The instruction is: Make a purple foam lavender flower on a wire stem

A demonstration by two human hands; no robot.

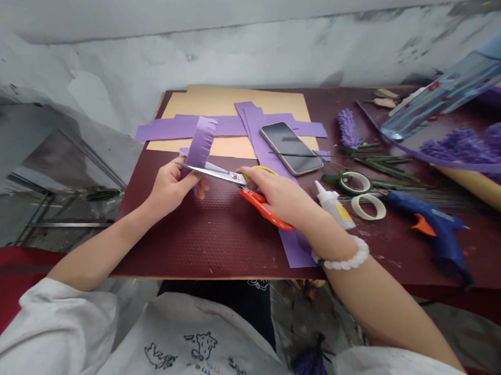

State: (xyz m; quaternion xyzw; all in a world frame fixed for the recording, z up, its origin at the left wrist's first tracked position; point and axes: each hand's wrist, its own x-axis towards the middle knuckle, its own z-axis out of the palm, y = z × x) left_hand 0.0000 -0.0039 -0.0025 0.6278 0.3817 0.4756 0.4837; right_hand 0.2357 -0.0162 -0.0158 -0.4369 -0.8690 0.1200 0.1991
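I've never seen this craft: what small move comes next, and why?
Probably close the orange-handled scissors for another snip into the purple paper strip: the blades lie at its edge, the right hand is on the handles, the left hand steadies the strip, already fringed with cuts.

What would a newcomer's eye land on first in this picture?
Orange scissors in the right hand reach a fringed purple strip held by the left hand, mid-table. A phone lies on the paper just beyond them. Toward the right sit a blue glue gun and purple sprigs.
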